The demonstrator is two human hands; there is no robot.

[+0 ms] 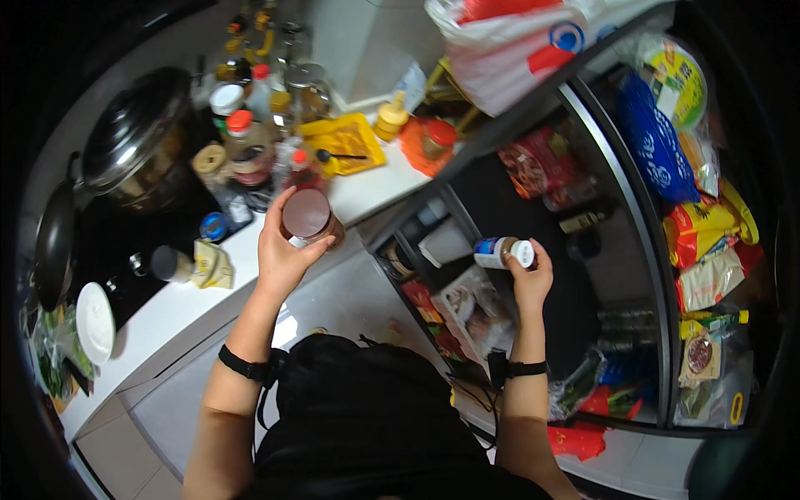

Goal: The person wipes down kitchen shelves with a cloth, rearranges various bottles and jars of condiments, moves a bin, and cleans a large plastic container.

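Observation:
A jar with a brownish-red lid (pixel 307 214) is gripped in my left hand (pixel 284 250), above the edge of the white countertop (pixel 387 178). My right hand (pixel 530 275) holds a small jar with a white cap and a blue and white label (pixel 497 252), tilted on its side in front of the dark open shelving. Just beyond my left hand stand a red-capped bottle (pixel 300 169) and a larger red-capped jar (pixel 249 150). A yellow tray (pixel 353 134) with a black spoon (pixel 342 155) lies farther back on the counter.
At left are a lidded steel pot (pixel 134 150), a dark pan (pixel 55 244), a white plate (pixel 95 323) and a dark-lidded jar (pixel 170 264). A plastic bag (pixel 500 56) stands at the top. Packaged food, including a blue bag (pixel 656 144), fills shelves at right. A drawer (pixel 459 325) holds bagged food.

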